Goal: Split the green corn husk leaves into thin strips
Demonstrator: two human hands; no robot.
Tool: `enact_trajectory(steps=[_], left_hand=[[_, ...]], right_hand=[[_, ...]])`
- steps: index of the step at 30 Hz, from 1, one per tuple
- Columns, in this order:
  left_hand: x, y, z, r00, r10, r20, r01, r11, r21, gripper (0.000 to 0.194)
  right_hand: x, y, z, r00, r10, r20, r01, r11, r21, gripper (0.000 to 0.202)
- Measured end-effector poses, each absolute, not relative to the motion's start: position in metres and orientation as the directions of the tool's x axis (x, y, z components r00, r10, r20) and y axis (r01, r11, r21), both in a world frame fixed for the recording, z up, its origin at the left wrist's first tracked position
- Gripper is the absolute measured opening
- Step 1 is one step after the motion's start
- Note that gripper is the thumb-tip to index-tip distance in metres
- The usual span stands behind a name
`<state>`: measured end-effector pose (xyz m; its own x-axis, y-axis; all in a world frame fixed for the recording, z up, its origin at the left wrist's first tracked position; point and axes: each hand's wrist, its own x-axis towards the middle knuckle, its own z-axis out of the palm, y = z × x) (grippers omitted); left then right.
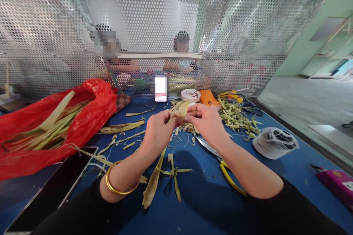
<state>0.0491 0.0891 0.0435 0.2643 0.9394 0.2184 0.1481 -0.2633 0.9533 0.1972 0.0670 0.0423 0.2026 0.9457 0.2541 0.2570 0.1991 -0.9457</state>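
Pale husk piece is pinched at frame centre by fingers of left hand and right hand, its upper part projecting above them.

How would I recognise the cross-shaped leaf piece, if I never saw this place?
On the blue table, look below the left hand. Right of a broad dry strip lies the leaf piece. Its thin arms spread from one middle, unlike that single strip.

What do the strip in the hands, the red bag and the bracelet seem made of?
Strip: probably dried plant leaf, matte, by its pale, papery look.
Bag: likely thin plastic, glossy, with crinkled highlights.
Bracelet: seemingly polished metal, from its golden shine; solid gold or plated, I can't tell.
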Motion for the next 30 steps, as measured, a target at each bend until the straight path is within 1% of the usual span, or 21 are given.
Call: enact_trajectory(steps=[4, 7, 11, 14, 17, 19, 21, 23, 26, 28, 30], left_hand=[[0.05, 0.087, 0.046, 0.251, 0.945, 0.21, 0.089, -0.239, 0.967, 0.01], [0.051, 0.088, 0.045, 0.241, 0.949, 0.202, 0.054, -0.221, 0.974, 0.008], [0.051, 0.091, 0.042, 0.23, 0.954, 0.192, 0.052, -0.209, 0.976, 0.008], [0.049, 0.092, 0.042, 0.245, 0.95, 0.196, 0.099, -0.225, 0.969, 0.01], [0.048, 0.093, 0.043, 0.275, 0.939, 0.206, 0.139, -0.251, 0.958, 0.015], [0.048, 0.093, 0.043, 0.291, 0.935, 0.202, 0.134, -0.249, 0.959, 0.017], [0.049, 0.093, 0.044, 0.291, 0.943, 0.163, 0.088, -0.196, 0.977, 0.02], [0.05, 0.092, 0.046, 0.281, 0.956, 0.089, 0.015, -0.097, 0.995, 0.022], [0.049, 0.091, 0.05, 0.295, 0.955, -0.019, -0.061, 0.039, 0.997, 0.022], [0.048, 0.09, 0.052, 0.314, 0.947, -0.066, -0.083, 0.096, 0.992, 0.021], [0.046, 0.09, 0.053, 0.332, 0.939, -0.086, -0.1, 0.125, 0.987, 0.023]], right_hand=[[0.195, 0.068, 0.041, 0.208, 0.951, 0.229, 0.142, 0.202, -0.969, 0.023], [0.193, 0.069, 0.038, 0.222, 0.944, 0.243, 0.099, 0.226, -0.969, 0.023], [0.191, 0.069, 0.036, 0.239, 0.925, 0.296, 0.142, 0.269, -0.953, 0.02], [0.189, 0.068, 0.037, 0.242, 0.917, 0.318, 0.17, 0.282, -0.944, 0.018], [0.188, 0.066, 0.037, 0.26, 0.905, 0.337, 0.199, 0.291, -0.936, 0.018], [0.187, 0.066, 0.037, 0.253, 0.906, 0.339, 0.204, 0.293, -0.934, 0.017], [0.186, 0.066, 0.036, 0.26, 0.903, 0.342, 0.199, 0.297, -0.934, 0.018], [0.185, 0.067, 0.035, 0.28, 0.892, 0.356, 0.19, 0.312, -0.931, 0.02], [0.185, 0.066, 0.035, 0.25, 0.866, 0.432, 0.228, 0.381, -0.896, 0.019], [0.186, 0.064, 0.037, 0.194, 0.823, 0.535, 0.326, 0.46, -0.826, 0.012], [0.187, 0.061, 0.039, 0.113, 0.763, 0.636, 0.428, 0.541, -0.724, 0.008]])
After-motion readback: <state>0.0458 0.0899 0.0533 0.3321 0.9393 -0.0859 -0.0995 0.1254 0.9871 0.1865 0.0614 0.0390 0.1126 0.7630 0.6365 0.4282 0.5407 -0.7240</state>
